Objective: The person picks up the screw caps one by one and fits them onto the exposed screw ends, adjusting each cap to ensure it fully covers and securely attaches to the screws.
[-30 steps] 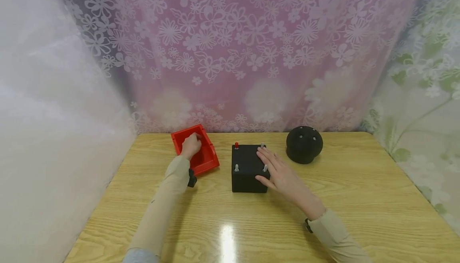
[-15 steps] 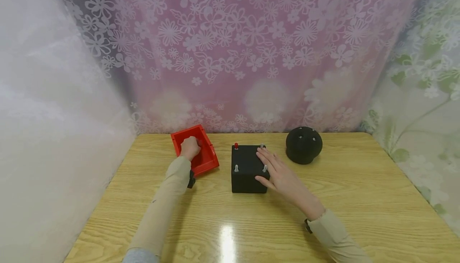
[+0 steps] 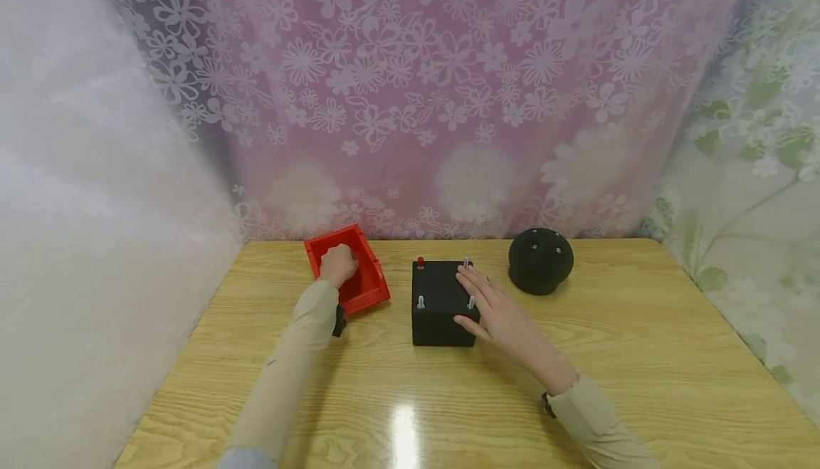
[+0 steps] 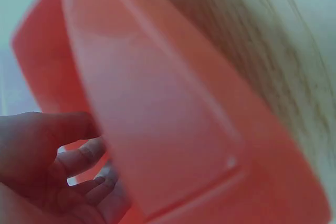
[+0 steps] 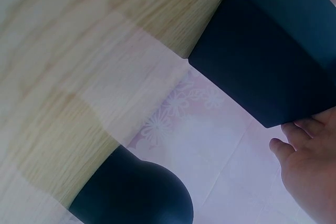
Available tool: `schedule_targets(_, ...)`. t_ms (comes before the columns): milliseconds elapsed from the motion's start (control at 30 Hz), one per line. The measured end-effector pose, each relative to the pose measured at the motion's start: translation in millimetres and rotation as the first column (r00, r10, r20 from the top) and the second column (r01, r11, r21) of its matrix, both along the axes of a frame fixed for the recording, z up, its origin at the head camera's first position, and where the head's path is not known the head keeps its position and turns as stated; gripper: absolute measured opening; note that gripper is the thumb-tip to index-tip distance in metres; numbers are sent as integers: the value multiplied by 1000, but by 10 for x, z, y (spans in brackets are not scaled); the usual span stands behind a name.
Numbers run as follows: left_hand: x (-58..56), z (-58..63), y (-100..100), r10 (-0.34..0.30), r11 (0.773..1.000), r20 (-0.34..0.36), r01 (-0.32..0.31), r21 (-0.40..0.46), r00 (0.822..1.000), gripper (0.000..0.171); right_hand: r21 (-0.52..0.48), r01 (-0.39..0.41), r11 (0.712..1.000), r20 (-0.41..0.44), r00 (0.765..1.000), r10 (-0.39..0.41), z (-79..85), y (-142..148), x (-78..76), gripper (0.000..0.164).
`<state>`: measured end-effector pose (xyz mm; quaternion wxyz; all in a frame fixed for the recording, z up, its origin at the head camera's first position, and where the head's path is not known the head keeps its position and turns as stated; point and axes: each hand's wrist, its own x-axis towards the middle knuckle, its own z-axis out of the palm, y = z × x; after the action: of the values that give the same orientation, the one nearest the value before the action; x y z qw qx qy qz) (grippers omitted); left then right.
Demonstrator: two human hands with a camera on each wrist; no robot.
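My left hand [image 3: 338, 265] reaches down into a red open bin [image 3: 368, 280] at the back left of the table. In the left wrist view its fingers [image 4: 79, 158] are bent inside the bin [image 4: 152, 103], and the near wall hides the tips, so anything between them is out of sight. A black box [image 3: 442, 327] stands at the centre, with a red peg [image 3: 420, 262] at its far left corner and silvery pegs at the others. My right hand [image 3: 506, 319] rests on the box's right side with fingers outstretched, touching its top edge.
Right of the box, at the back, sits a black rounded dome [image 3: 541, 261] with small silvery studs on it. Behind the wooden table [image 3: 359, 398] hangs a pink flowered curtain [image 3: 397, 134], with pale sheets at both sides.
Inside the bin my left hand has shifted slightly left, and its fingers have gone further out of sight. My right hand and the box keep their places; the head view has tilted slightly.
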<state>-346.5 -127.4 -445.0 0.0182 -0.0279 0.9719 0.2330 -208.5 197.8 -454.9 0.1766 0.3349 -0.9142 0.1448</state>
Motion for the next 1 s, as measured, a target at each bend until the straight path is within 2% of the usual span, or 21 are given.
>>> schedule_targets(100,42,61,-12,-22,999,-17,22,48,1000,19,-5,-4,1000,-6,1000,4,-4,0,-4,76)
schedule_targets(200,80,112,-30,-51,994,-17,52,96,999,20,-7,-3,1000,-4,1000,3,-2,2,-7,76)
schedule_targets(333,142,186,-54,-66,983,19,62,172,998,22,-5,-2,1000,0,1000,2,4,2,-11,75)
schedule_targets(433,192,228,-75,-66,970,37,55,239,997,24,-3,4,1000,5,1000,-4,8,0,-15,76)
schedule_targets(567,252,242,-118,-74,938,38,56,342,997,26,-6,8,1000,4,1000,-8,8,-4,-23,76)
schedule_targets(700,334,280,-133,-80,881,31,57,470,996,27,-10,3,1000,-12,1000,-3,8,-4,-21,77)
schedule_targets(800,393,315,-121,-89,823,23,61,565,996,29,-17,-7,1000,-31,999,6,4,-2,-17,76)
schedule_targets(1000,499,350,-67,-105,714,11,68,697,994,31,-32,-26,999,-63,998,24,-17,-6,-13,76)
